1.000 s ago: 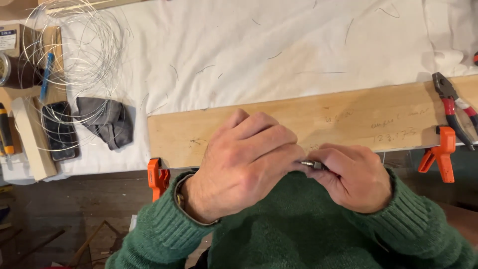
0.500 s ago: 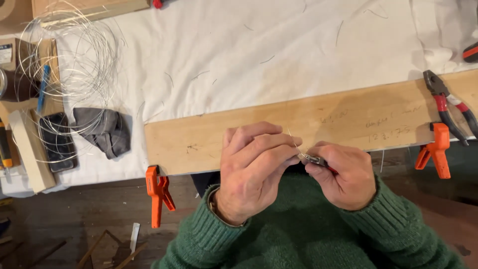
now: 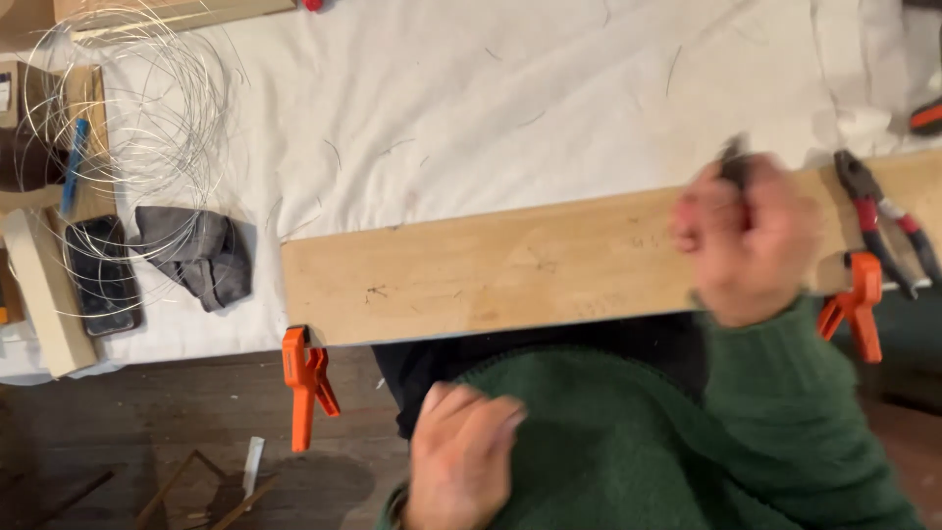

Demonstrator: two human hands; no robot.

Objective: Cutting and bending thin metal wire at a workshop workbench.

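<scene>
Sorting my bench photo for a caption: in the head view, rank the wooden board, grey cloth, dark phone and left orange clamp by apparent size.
1. Board
2. Cloth and phone: look alike, so unranked
3. Left clamp

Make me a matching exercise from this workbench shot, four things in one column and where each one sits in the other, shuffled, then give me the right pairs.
Things:
1. coil of wire
2. red-handled pliers
3. grey cloth
4. left orange clamp

Places:
A. on the right end of the wooden board
B. gripping the board's near edge at its left end
C. far left on the white sheet, partly over a dark phone
D. on the sheet just left of the board

Pairs: 1-C, 2-A, 3-D, 4-B
</scene>
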